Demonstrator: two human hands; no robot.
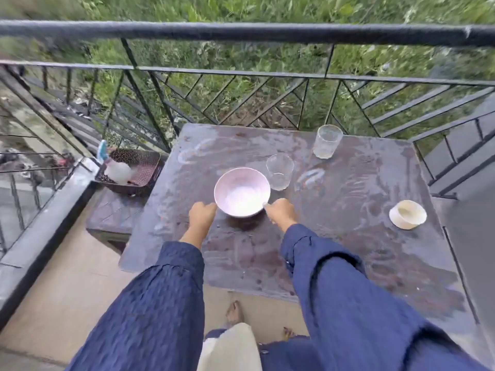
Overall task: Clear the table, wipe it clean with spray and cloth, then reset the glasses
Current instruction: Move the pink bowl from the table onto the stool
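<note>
The clearing looks barely started: the table [348, 250] still carries a pink bowl [242, 192] near its middle, a clear glass [280, 171] just beside the bowl, a second glass [327, 141] toward the far edge, and a small cream dish [407, 214] well apart on the right. The left hand [202, 212] and right hand [281, 211] flank the bowl, fingers curled in against its sides, apparently gripping it to lift it away. Wiping and resetting are still to come. The tabletop is dark, flat and streaked with pale dried smears. The bowl is smooth, round and glossy, and the glasses are short and straight-sided. A translucent spray bottle [117, 170] lies in a woven basket [144, 167] on a low side table [115, 210] to the left. No cloth shows.
</note>
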